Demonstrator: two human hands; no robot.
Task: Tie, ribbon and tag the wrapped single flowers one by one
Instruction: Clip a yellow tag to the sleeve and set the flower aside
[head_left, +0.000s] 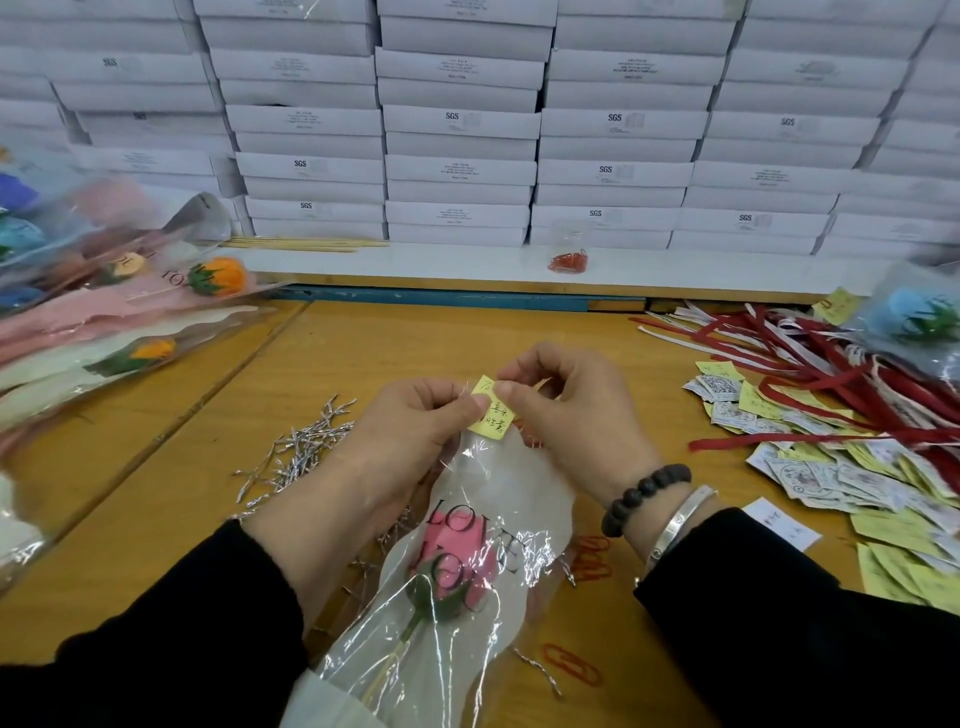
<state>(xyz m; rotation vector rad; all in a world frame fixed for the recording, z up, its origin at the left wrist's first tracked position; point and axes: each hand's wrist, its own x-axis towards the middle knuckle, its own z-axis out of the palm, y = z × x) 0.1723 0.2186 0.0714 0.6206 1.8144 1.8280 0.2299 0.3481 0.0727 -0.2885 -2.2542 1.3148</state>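
Work surface: orange-brown wooden table (467, 338), seen from the head camera.
Work item: pink flower in a clear and frosted plastic sleeve printed "LOVE" (467, 551); it lies on the table in front of the person, under the hands, bloom near the middle of the sleeve, stem pointing toward the person.
Tag: small yellow paper tag with handwritten characters (492, 410), held at the far end of the sleeve, between the two hands.
Left hand: left hand (410, 431) has its fingers curled, and thumb and fingertips pinch the left edge of the tag together with the plastic.
Right hand: right hand (561, 400) has its fingers curled, and thumb and forefinger pinch the top right of the tag; a dark bead bracelet (644, 496) and a silver bangle (678, 519) sit on the wrist.
Ties: heap of silver twist ties (306, 447) on the table, just left of the left hand.
Ribbons: loose red and white ribbons (831, 364) at the right.
Spare tags: pile of yellow and printed white paper tags (831, 467) at the right, below the ribbons.
Other flowers: wrapped single flowers (130, 301) stacked at the left.
Background: rows of stacked white cardboard boxes (467, 130) behind the table.
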